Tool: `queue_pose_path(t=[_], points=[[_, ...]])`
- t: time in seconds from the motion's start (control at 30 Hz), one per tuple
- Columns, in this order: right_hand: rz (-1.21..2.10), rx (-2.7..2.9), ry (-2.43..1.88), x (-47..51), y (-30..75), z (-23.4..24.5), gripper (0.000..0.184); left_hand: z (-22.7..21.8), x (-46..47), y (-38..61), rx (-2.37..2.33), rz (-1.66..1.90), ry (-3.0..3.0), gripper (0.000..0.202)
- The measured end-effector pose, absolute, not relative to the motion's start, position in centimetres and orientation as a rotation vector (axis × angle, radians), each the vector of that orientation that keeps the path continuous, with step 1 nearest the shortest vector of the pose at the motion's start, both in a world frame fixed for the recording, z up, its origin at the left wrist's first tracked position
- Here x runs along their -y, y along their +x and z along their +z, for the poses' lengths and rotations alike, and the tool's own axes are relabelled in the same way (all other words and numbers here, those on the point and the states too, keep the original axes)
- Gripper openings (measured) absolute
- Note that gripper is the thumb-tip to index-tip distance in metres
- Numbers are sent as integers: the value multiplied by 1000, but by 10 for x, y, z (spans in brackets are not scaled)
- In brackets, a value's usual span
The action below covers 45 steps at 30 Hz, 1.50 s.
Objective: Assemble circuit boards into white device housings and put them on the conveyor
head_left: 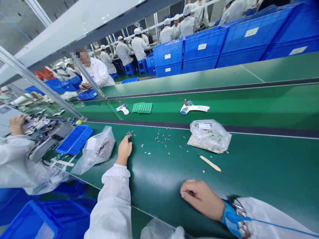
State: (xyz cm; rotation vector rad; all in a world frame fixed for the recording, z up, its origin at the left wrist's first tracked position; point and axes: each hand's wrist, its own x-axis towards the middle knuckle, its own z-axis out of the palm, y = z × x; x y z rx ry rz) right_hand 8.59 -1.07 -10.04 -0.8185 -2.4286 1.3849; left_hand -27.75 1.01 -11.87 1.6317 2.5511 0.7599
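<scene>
My left hand (124,151) reaches forward over the green worktop, index finger stretched out to a small heap of metal parts (129,133). Its fingertip touches the heap, and I see nothing held in it. More loose metal pieces (163,139) lie scattered to the right of that hand. My right hand (203,200) rests on the worktop, fingers curled in a loose fist with nothing visible inside. A blue wrist strap (230,217) with a cord is around that wrist. Beyond it lies a knife with a pale handle (210,163).
A clear bag of pale small parts (210,137) lies right of centre, another bag (99,147) left of my left arm. A blue tray (74,139) and a co-worker's hand (17,124) are farther left. Green circuit boards (143,108) and white devices (193,108) lie on the belt (261,109).
</scene>
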Motion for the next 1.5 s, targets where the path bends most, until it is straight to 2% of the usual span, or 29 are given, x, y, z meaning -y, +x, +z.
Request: queue_pose_path(t=[0.33,0.57,0.73,0.83,1.0,1.1,1.23,1.37,1.5], points=[[1394,2394,-791,9,84,-102,22,-118,13,-242,-2354,796,1660,32],[1365,2266,-852,8,80,-103,23,-117,30,-203,-2094,985,1596,32],[1302,2128,-825,-2,20,-96,23,-110,67,-188,-2117,1331,1231,36],[1265,2085,-791,-19,-39,-97,30,-107,112,-165,-2160,1511,934,34],[1256,2047,-850,-58,-111,-107,33,-116,185,-115,-2067,1697,412,12],[1357,2094,-782,-70,-124,-109,27,-133,201,-93,-1829,1732,148,29],[1594,2146,-587,-53,-108,-106,25,-155,190,-78,-1504,1729,-214,23],[1891,2039,-455,-19,-73,-110,41,-154,164,-73,-1188,1695,-422,27],[2058,1764,-552,-10,-61,-118,61,-138,144,-70,-972,1752,-506,35]])
